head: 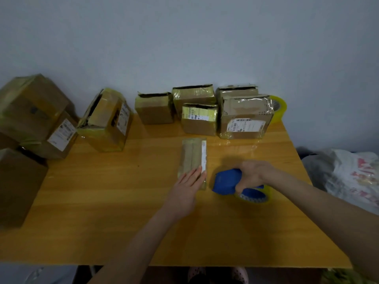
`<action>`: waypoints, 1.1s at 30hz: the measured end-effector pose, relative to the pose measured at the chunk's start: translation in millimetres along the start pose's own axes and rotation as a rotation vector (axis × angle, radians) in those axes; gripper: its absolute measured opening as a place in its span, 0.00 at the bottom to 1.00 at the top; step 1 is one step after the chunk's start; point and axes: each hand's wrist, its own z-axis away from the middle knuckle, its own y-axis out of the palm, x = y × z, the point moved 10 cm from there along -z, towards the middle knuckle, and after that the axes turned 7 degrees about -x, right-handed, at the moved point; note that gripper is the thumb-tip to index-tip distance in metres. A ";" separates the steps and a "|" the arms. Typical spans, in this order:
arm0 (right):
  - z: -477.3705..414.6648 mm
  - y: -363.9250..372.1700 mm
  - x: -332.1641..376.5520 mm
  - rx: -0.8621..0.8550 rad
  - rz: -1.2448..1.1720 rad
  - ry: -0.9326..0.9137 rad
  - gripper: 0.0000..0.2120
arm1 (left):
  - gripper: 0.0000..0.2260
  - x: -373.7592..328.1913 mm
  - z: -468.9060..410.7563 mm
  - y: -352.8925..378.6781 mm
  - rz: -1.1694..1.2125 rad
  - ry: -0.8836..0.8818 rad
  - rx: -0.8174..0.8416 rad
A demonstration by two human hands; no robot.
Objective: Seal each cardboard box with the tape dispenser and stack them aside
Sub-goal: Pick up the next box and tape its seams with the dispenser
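On my remote feed, the left hand [187,187] lies flat, fingers straight, pressing the near end of a slim box [193,158] that lies lengthwise at the middle of the wooden table [123,212]. Just to its right, the right hand [253,175] curls around the handle of a blue tape dispenser [227,182], which rests on the tabletop beside the box without touching it. I see a strip of clear tape shining along the slim box's top.

A row of boxes [200,121] stands along the table's far edge against the pale wall [184,37], several with their top flaps gaping. A spare tape roll [279,107] peeks out from behind the rightmost one. One taller box [106,121] leans at the far left of the table, and a pile of boxes [30,107] sits beyond the table's left edge. A crumpled plastic bag [352,175] lies off to the right.
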 end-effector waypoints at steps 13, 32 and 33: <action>16.0 -61.9 -37.3 -0.173 -0.735 0.036 0.19 | 0.38 3.7 1.5 5.6 -0.021 0.017 -0.015; 20.5 -24.6 -69.1 -0.634 -0.602 0.382 0.24 | 0.31 53.3 17.6 -47.5 0.570 -0.363 -0.445; 23.8 -27.3 -45.7 -0.660 -0.615 0.304 0.23 | 0.27 70.3 26.7 -49.6 0.611 -0.493 -0.515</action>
